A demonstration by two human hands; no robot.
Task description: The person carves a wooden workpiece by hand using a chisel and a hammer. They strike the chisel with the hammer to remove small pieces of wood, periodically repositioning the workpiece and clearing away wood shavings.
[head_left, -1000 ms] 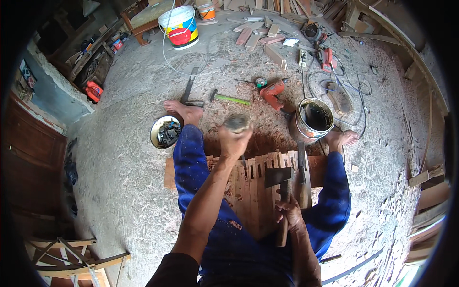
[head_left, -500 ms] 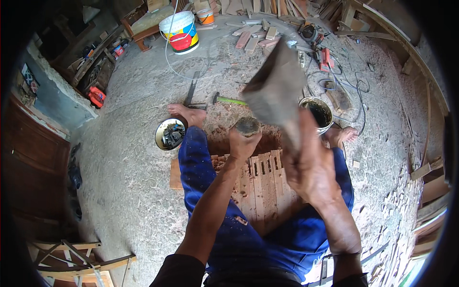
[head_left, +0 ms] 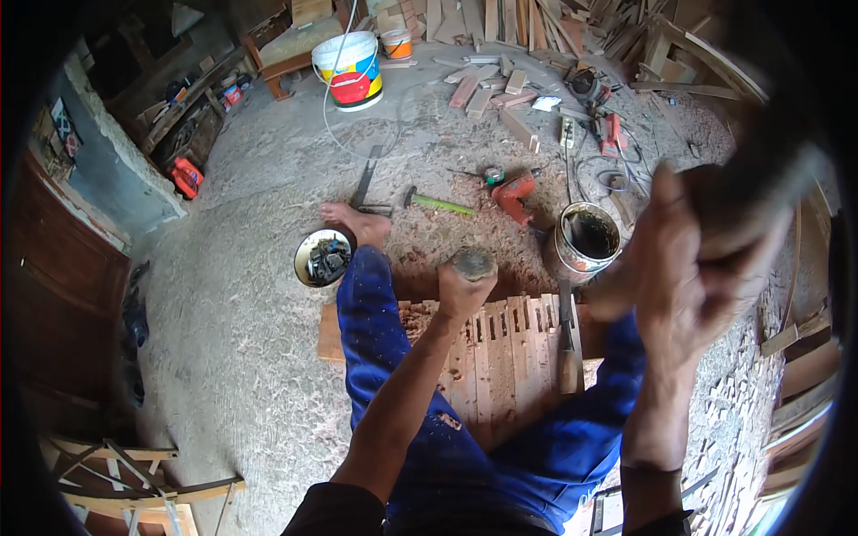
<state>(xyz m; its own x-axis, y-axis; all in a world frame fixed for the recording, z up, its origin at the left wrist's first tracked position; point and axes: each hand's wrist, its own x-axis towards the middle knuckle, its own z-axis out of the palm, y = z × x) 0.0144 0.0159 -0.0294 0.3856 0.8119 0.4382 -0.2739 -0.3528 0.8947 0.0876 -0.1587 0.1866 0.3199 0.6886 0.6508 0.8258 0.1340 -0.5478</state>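
My left hand (head_left: 461,297) is wrapped round the handle of an upright chisel (head_left: 475,263), whose round, battered butt faces up. Its blade is hidden below the fist. Raised at the right, my right hand (head_left: 679,268) grips a wooden mallet (head_left: 760,183), smeared by motion and dark at the picture's rim. Between my legs lies a row of wooden slats (head_left: 500,375) with slots cut near their far ends and shavings scattered over them. Another chisel (head_left: 567,366) with a wooden handle rests on the slats' right side.
Beyond the slats stand a bowl of metal parts (head_left: 323,258) and a stained bucket (head_left: 587,238). A green-handled hammer (head_left: 442,205), a try square (head_left: 366,183) and a red power drill (head_left: 514,196) lie on the floor. Farther off are wood offcuts (head_left: 478,100) and a paint bucket (head_left: 350,76).
My right hand has swung the mallet up and to the right, away from the chisel. The second chisel and red drill now show. My left hand keeps its grip.
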